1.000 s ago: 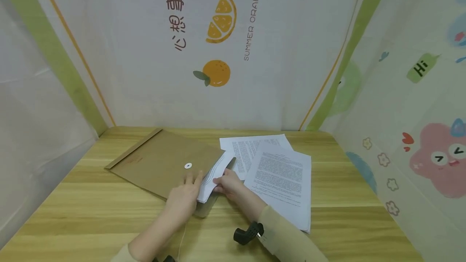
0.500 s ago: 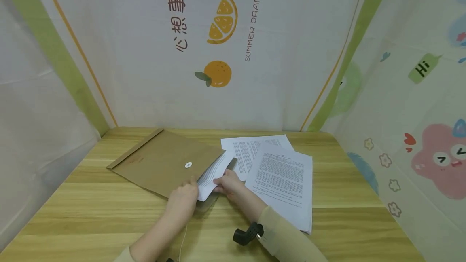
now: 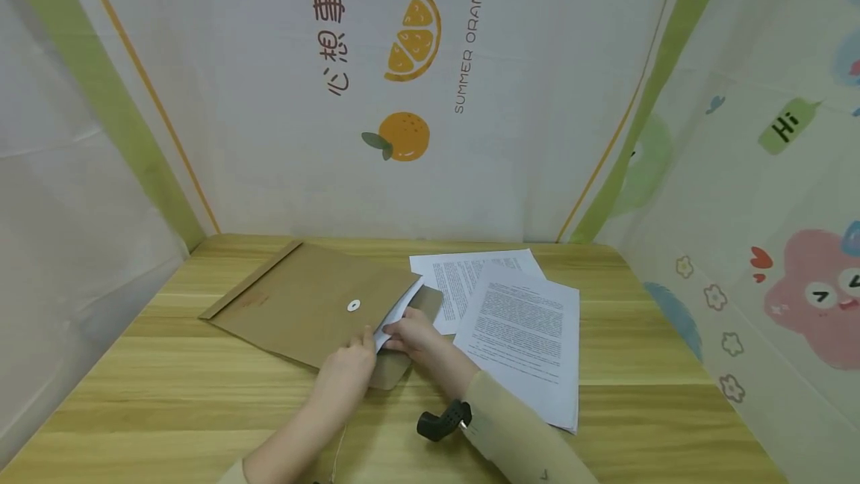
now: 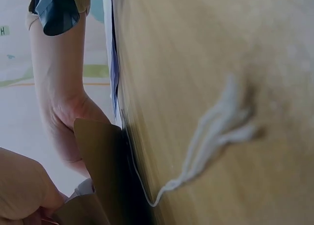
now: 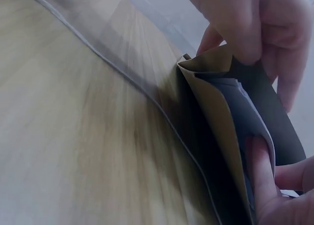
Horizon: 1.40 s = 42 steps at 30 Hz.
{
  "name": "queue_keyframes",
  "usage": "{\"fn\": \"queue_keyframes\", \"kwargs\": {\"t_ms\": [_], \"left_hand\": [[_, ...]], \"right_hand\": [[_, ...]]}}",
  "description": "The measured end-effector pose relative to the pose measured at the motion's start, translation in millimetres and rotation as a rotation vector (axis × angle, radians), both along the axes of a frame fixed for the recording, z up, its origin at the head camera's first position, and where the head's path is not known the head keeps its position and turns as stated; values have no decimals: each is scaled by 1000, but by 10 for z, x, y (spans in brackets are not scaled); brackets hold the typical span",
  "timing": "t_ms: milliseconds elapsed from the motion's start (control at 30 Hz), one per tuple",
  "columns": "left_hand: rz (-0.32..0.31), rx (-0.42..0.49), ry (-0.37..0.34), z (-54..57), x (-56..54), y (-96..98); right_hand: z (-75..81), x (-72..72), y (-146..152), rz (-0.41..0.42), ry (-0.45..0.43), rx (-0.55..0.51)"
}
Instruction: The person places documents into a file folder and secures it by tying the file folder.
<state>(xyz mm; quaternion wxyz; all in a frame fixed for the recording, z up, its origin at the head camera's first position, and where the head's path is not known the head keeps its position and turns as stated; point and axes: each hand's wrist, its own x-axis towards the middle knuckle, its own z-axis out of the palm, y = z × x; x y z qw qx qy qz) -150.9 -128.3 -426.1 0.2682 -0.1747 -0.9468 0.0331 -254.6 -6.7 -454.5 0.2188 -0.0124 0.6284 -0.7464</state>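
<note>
A brown kraft document envelope (image 3: 295, 293) with a white button lies on the table, its mouth toward the right. My left hand (image 3: 346, 368) pinches the upper edge of that mouth, as the right wrist view also shows. A stack of white papers (image 3: 398, 314) sits mostly inside the envelope, with only a strip showing. My right hand (image 3: 413, 334) pinches this strip, fingers on one side and thumb on the other (image 5: 265, 171). Below the papers the envelope's flap (image 3: 393, 373) sticks out toward the right. Part of each hand's fingertips is hidden.
Printed sheets (image 3: 524, 327) lie to the right under the right forearm, overlapping another printed sheet (image 3: 457, 282) behind them. A thin white string (image 4: 196, 154) trails from the envelope over the wooden table (image 3: 168, 394). Printed curtains (image 3: 470, 185) surround the table's back and sides.
The papers have slid left, deeper into the envelope, and less of them shows. My right hand has moved slightly left with them. The left hand has shifted a little right and up along the mouth.
</note>
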Motion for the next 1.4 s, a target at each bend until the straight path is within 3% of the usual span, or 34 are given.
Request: {"fn": "queue_keyframes", "kwargs": {"t_ms": [267, 633, 900, 1233, 1400], "left_hand": [[11, -15, 44, -21, -14, -18], [-60, 46, 0, -2, 10, -27], [-65, 37, 12, -7, -17, -2], [-81, 107, -74, 34, -3, 8], [-79, 119, -115, 24, -9, 1]], "right_hand": [[-64, -66, -94, -8, -8, -22], [-86, -64, -53, 43, 46, 46], [-137, -69, -125, 16, 23, -11], [-132, -171, -141, 18, 90, 10], [-122, -192, -126, 28, 82, 36]]}}
